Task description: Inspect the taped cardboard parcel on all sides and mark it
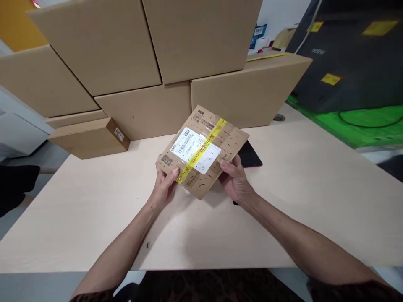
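Grasping the flat cardboard parcel [204, 147] from two neighbouring edges, both hands keep it tilted over the middle of the table [94, 209], with a shadow beneath it. The left hand [163, 186] pinches the edge by the left corner, thumb on top beside the end of the yellow tape [195, 160]; the right hand [236, 180] clasps the near right edge, thumb pressed on the upper face. Most of the fingers are hidden beneath, so how far they spread cannot be told.

For a good hold, share the weight between the two sides, support the underside with the fingers, and press the thumbs just enough to stop a slip without denting the card. Both thumbs sit off the printed part of the white label [184, 144], which is worth maintaining so that its codes remain readable. Level wrists would suit a flat thing like this.

Below the parcel's right corner, partly covered, lies a black flat object [251, 156]; care is due there, so that nothing is set down on it. Farther off, a smaller box [88, 138] rests at the left, large cartons [141, 111] stand stacked along the back, and a dark case [346, 63] is beyond the right side.
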Demonstrator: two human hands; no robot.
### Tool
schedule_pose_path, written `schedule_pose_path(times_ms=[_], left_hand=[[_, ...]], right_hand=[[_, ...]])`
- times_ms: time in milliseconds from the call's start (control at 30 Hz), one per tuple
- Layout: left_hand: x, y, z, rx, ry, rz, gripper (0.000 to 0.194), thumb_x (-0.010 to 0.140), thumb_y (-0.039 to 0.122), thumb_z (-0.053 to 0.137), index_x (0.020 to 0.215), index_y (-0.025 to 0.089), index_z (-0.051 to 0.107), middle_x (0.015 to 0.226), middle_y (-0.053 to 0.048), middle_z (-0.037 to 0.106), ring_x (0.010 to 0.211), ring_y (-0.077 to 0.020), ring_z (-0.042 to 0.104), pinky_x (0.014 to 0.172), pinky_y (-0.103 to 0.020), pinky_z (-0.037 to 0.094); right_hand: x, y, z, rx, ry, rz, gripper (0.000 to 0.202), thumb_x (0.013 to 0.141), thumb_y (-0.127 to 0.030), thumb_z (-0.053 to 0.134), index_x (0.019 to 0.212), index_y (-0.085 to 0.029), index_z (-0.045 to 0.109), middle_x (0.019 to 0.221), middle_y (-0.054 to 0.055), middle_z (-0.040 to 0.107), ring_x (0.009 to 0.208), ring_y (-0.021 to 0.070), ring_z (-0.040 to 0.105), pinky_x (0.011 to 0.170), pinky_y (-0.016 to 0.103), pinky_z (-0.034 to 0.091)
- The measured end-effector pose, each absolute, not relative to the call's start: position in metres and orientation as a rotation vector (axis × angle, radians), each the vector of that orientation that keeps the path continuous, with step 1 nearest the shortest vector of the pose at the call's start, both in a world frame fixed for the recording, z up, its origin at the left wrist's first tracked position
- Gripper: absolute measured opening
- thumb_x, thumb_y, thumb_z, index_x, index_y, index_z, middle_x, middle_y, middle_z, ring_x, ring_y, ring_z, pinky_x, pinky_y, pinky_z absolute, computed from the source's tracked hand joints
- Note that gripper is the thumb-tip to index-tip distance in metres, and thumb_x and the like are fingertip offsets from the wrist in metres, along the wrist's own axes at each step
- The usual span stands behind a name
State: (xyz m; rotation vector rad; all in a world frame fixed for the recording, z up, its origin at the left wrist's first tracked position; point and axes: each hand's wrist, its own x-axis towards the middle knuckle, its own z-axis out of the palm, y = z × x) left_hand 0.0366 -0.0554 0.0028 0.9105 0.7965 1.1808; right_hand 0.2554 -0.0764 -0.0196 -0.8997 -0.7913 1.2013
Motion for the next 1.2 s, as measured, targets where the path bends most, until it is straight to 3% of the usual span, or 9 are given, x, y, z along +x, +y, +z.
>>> schedule_pose_path(times_ms=[167,300,500,667,867,1200], left_hand=[[0.032,-0.052,0.011,0.899,0.86,1.334,0.123,0.061,0.039,0.104,0.163,0.038,0.036,0.154,-0.01,0.062,0.153,-0.0386,0.052,0.127,-0.055,0.042],[0.023,-0.045,0.018,0.938,0.858,1.401,0.108,0.06,0.039,0.102,0.153,0.034,0.048,0.14,-0.008,0.069,0.148,-0.039,0.055,0.125,-0.053,0.044],[0.015,-0.04,0.021,0.95,0.903,1.449,0.093,0.058,0.034,0.101,0.14,0.029,0.058,0.129,-0.007,0.072,0.144,-0.0385,0.058,0.124,-0.052,0.044],[0.003,-0.029,0.014,1.018,0.982,1.254,0.07,0.074,0.058,0.094,0.131,0.027,0.068,0.127,-0.011,0.078,0.13,-0.0423,0.069,0.111,-0.056,0.054],[-0.007,-0.017,0.0,0.987,1.098,1.078,0.074,0.077,0.081,0.081,0.126,0.026,0.072,0.125,-0.011,0.081,0.122,-0.0406,0.074,0.101,-0.052,0.058],[-0.006,-0.016,0.01,0.929,0.93,1.202,0.067,0.074,0.056,0.093,0.127,0.022,0.072,0.135,-0.01,0.08,0.134,-0.0391,0.071,0.114,-0.052,0.056]], right_hand=[[0.262,-0.08,-0.021,-0.882,-0.862,1.322,0.09,0.075,-0.055,0.085,0.157,-0.048,0.046,0.158,0.002,0.065,0.146,0.0393,0.06,0.113,0.069,0.056],[0.278,-0.071,-0.022,-0.902,-0.958,1.281,0.08,0.083,-0.065,0.078,0.156,-0.049,0.049,0.16,0.002,0.064,0.143,0.0383,0.062,0.107,0.066,0.061],[0.288,-0.06,-0.032,-0.958,-0.898,1.335,0.079,0.08,-0.064,0.08,0.152,-0.041,0.058,0.152,0.005,0.071,0.14,0.0411,0.064,0.104,0.066,0.061],[0.288,-0.06,-0.036,-1.008,-1.037,1.26,0.064,0.089,-0.07,0.066,0.146,-0.039,0.065,0.151,0.004,0.072,0.142,0.0387,0.063,0.108,0.062,0.059],[0.279,-0.064,-0.03,-1.017,-1.079,1.162,0.062,0.093,-0.078,0.06,0.142,-0.042,0.067,0.154,-0.001,0.071,0.154,0.0346,0.055,0.119,0.06,0.052],[0.277,-0.066,-0.017,-1.012,-1.06,1.291,0.077,0.098,-0.089,0.031,0.139,-0.037,0.072,0.145,0.004,0.076,0.148,0.0329,0.062,0.114,0.06,0.056]])
